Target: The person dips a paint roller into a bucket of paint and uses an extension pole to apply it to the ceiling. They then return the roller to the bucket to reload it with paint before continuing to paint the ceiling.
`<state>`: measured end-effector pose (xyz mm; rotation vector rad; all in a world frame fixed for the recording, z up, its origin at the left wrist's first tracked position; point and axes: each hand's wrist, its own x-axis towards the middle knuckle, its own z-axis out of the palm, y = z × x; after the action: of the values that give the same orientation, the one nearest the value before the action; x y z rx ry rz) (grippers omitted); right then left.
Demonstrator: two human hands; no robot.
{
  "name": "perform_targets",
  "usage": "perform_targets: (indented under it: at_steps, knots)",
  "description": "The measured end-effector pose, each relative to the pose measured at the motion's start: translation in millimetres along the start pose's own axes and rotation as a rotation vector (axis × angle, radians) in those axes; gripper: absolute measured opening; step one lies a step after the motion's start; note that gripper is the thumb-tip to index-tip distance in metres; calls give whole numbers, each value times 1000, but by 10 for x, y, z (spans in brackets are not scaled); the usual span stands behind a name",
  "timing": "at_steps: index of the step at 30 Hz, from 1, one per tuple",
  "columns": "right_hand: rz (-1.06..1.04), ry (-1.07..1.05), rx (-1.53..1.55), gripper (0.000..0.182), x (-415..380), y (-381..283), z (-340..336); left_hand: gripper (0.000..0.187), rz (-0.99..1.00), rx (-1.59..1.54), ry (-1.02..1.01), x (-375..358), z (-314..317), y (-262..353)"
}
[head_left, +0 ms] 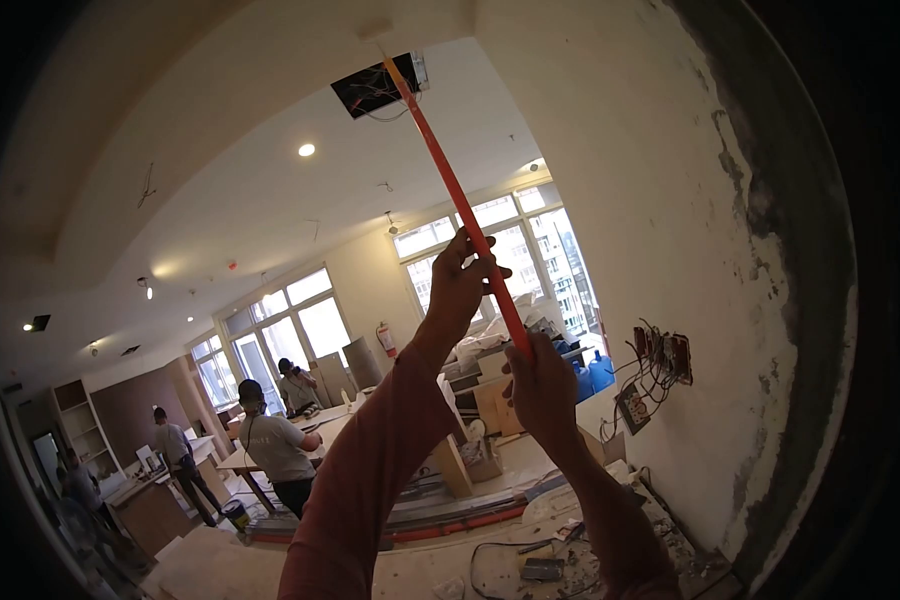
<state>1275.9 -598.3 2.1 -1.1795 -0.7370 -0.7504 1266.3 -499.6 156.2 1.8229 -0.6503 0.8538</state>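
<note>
A long orange-red conduit pipe [435, 150] slants upward from my hands, its far end overlapping the ceiling near a dark square opening [370, 92] with loose wires. My left hand [460, 285] grips the pipe from the left, partway up, fingers curled around it. Lower down, my right hand [542, 390] is closed around its near end, with the thumb and fingers folded over it. To the right of my right hand, a wall box [662, 357] has several wires hanging out, and a second small box [632, 408] dangles beside it.
Below my hands lies a dusty surface with rubble, cables and a dark flat piece [542, 570]. A person in a grey shirt [275, 445] stands by a table at left, with other people farther back. Blue jugs [597, 372] stand near the windows.
</note>
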Motion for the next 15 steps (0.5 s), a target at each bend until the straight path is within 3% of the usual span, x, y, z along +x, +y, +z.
perform_targets:
  at_steps: [15]
  knots:
    - [51,0,12,23,557,202,458,49,-109,33,35,570,-328,-293]
